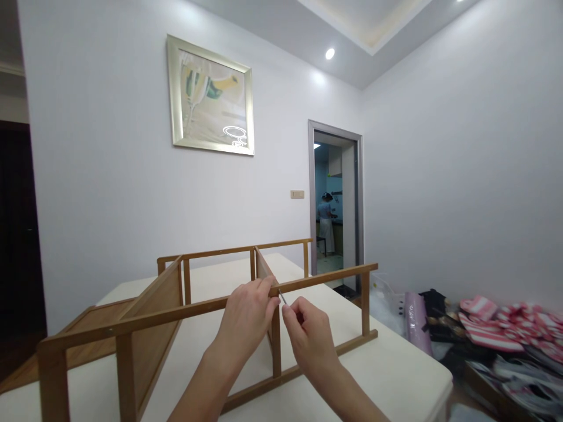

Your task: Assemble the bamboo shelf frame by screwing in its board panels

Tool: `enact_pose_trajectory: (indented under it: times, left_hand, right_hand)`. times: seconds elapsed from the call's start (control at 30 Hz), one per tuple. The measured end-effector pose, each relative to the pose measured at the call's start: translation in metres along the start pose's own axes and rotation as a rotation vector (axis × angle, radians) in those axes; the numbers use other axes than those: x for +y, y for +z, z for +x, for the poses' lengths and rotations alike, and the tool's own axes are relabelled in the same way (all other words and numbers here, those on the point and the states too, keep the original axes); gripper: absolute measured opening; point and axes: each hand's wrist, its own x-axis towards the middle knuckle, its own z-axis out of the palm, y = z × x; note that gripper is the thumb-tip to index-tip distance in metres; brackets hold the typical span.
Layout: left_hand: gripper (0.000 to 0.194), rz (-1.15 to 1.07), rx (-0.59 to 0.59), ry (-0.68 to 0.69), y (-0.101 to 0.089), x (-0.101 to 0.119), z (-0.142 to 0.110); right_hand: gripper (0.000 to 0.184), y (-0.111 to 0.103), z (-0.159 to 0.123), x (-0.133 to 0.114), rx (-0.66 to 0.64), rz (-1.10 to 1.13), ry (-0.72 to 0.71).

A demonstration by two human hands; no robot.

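Observation:
A brown wooden shelf frame (206, 306) lies on its side on the white table, with panels set between its rails. My left hand (246, 308) grips the near upper rail where a middle upright meets it, fingers over the top and thumb below. Just right of it, my right hand (310, 328) is closed in a pinch on a thin metal hex key (282, 298). Its tip touches the rail at that joint, close to my left thumb. The rest of the hex key is hidden in my fingers.
A loose wooden panel (88, 328) lies at the table's left. The white table (396, 372) has a rounded right corner. Beyond it, a purple roll (417, 322), striped cloth (492, 322) and a box (488, 390) stand low. A person (325, 220) is in the room past the doorway.

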Motion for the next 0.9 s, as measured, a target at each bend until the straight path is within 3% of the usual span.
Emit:
enact_pose_trajectory:
  times: [0.13,0.27,0.4,0.57,0.67,0.9]
  left_hand:
    - [0.023,-0.023,0.001,-0.007,0.001,0.000,0.000]
    - [0.020,-0.113,0.066,0.017,0.000,-0.001,0.000]
    - [0.011,-0.251,0.115,0.005,-0.016,0.002,-0.004]
    - [0.013,-0.428,-0.166,-0.022,-0.039,0.013,-0.013]
    - [0.014,-0.401,-0.245,-0.012,-0.039,0.018,-0.015]
    - [0.016,-0.276,-0.176,-0.015,-0.023,0.015,-0.010]
  right_hand:
    - [0.028,0.001,0.002,-0.010,-0.125,0.328,0.282]
    - [0.021,0.001,0.002,-0.011,-0.170,0.569,0.429]
    - [0.023,0.000,0.000,-0.010,-0.195,0.684,0.470]
    - [0.026,-0.001,0.001,-0.007,-0.233,0.810,0.476]
    - [0.028,0.001,0.000,-0.006,-0.234,0.858,0.481]
    - [0.032,0.000,-0.002,-0.005,-0.236,0.861,0.482]
